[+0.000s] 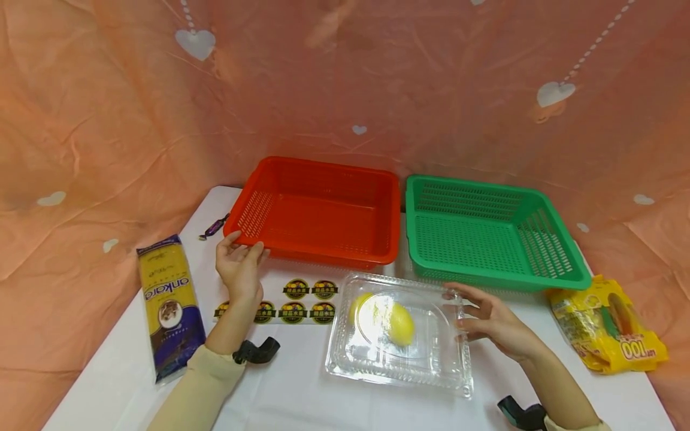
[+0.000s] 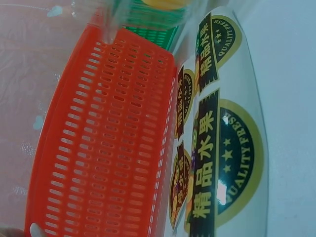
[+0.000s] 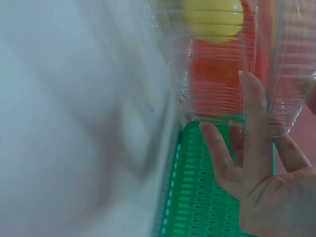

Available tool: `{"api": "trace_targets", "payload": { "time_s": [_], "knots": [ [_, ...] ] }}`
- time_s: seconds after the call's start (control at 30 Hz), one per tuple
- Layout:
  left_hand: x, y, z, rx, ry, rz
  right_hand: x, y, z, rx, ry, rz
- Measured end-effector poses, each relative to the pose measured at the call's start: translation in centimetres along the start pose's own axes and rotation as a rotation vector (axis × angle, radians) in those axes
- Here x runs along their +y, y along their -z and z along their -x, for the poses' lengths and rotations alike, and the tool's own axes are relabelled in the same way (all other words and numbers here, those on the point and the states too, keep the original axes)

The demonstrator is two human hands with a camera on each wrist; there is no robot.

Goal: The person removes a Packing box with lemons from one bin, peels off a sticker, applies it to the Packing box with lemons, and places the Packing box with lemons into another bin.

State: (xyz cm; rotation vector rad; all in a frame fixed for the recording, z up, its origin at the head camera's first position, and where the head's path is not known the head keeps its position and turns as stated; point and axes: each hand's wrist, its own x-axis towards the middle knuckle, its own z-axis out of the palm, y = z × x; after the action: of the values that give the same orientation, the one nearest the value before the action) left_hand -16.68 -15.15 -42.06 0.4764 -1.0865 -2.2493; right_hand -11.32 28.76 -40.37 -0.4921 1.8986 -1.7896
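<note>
A clear plastic clamshell container [image 1: 431,365] with yellow fruit that looks like lemons [image 1: 401,324] showing through its lid is in front of the baskets. My right hand [image 1: 493,320] grips its right edge, and the right wrist view shows fingers on different sides of the plastic. At the near left corner of the red basket [image 1: 323,254] is my left hand [image 1: 241,269], fingers loosely bent and fingertips by the rim. Most of that hand is out of the left wrist view. A sheet of round fruit stickers [image 1: 293,312] lies beside the left forearm.
A green basket [image 1: 496,280] stands to the right of the red one. A yellow snack package [image 1: 609,329] lies at far right, a yellow and purple "ankara" packet [image 1: 171,305] at left. One purple wrapped candy [image 1: 214,227] sits by the red basket. Pink cloth [image 1: 323,90] hangs behind.
</note>
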Motion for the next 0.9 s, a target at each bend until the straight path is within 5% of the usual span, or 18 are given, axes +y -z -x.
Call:
{"api": "trace_targets", "payload": {
  "time_s": [0.9],
  "knots": [
    [0.17, 0.14, 0.21, -0.011, -0.014, -0.008, 0.96, 0.61, -0.89, 0.005, -0.086, 0.079]
  ]
}}
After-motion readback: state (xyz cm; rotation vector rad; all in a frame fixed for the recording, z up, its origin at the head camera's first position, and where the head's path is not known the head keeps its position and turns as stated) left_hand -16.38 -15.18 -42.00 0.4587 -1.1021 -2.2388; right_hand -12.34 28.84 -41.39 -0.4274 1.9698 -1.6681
